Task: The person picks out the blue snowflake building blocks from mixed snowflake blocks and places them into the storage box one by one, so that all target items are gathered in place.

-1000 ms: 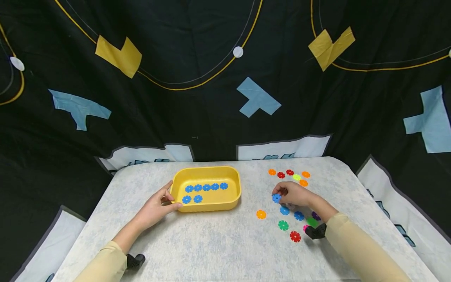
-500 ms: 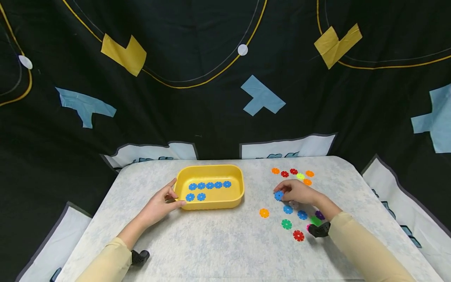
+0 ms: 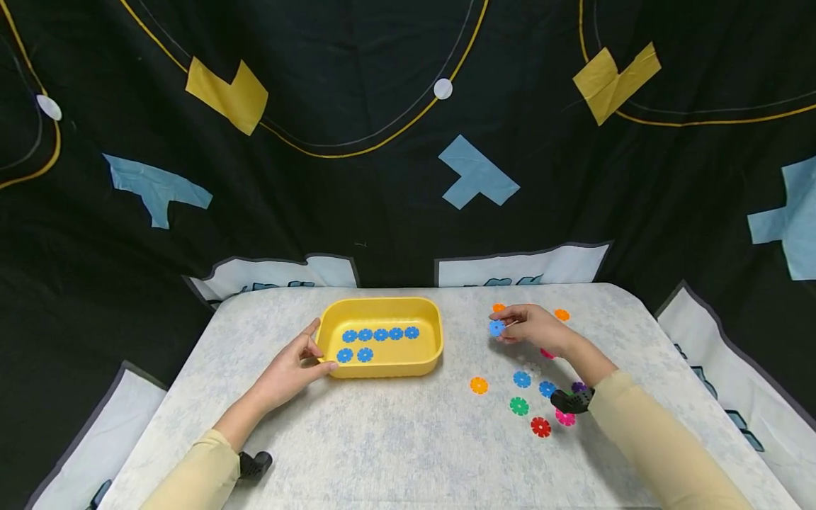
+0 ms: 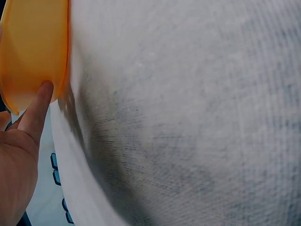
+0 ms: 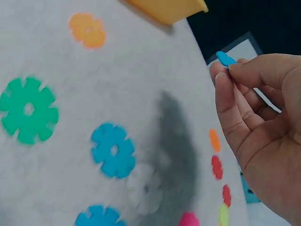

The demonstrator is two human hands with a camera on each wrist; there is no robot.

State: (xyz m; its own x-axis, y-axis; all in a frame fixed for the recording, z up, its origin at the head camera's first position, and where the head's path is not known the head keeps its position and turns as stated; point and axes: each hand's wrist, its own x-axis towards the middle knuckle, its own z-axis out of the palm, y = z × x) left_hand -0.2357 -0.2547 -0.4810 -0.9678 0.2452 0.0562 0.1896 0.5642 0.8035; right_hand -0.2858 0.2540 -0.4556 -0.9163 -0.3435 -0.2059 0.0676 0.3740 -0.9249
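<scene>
In the head view a yellow plastic tray [image 3: 382, 370] stands left of the table's middle. Several blue notched discs [image 3: 380, 334] lie inside it in two rows. My left hand [image 3: 290, 367] grips the tray's left end, thumb at the front corner and a finger along the side. A blue flower-shaped disc [image 3: 496, 328] is pinched between thumb and fingertips of my right hand [image 3: 535, 329], raised above the table right of the tray. In the right wrist view that disc [image 5: 225, 59] shows edge-on.
Loose discs are spread to the right: two blue [image 3: 522, 380], a green [image 3: 519, 406], a red [image 3: 540, 427], a pink [image 3: 565, 417], an orange [image 3: 479, 385] and a whitish disc [image 5: 145, 188]. Behind the right hand lie more, partly hidden, including an orange disc [image 3: 562, 314]. Dark cloth hangs behind the table.
My right hand has lifted the blue disc off the scattered group and moved it away from me, toward the table's far side. The left hand stays on the tray; the head view shifted slightly.
</scene>
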